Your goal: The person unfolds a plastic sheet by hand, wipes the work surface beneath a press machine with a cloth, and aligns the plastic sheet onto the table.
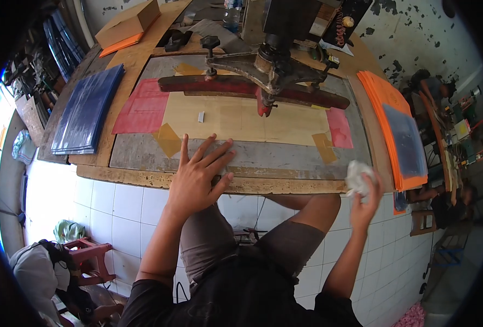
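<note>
Head view has a crumpled white wad [358,177], perhaps cloth, at the right front edge of the wooden surface [225,185], grasped in the fingers of the right hand [369,195]. Whether it touches the edge cannot be told; it is well apart from the yellowish sheet [236,122]. The left hand [195,177] grasps nothing visible: its fingers are spread, with the fingertips over the sheet's near edge and the grey plate [285,158] below.

As for progress, the setting-up looks done: the sheet lies flat on the plate, with brown tape [168,139] across its near left corner and red pieces [140,106] at its ends. One small pale piece [201,116] lies on it. Above stands the press frame with its red bar [317,97]; how high it is cannot be judged.

Farther out, a stack of blue covers [89,111] lies at the left and orange sheets [369,103] at the right, topped by a clear bluish sheet [402,136]. Whether either stack is finished or waiting, and how much work is left, does not show.
</note>
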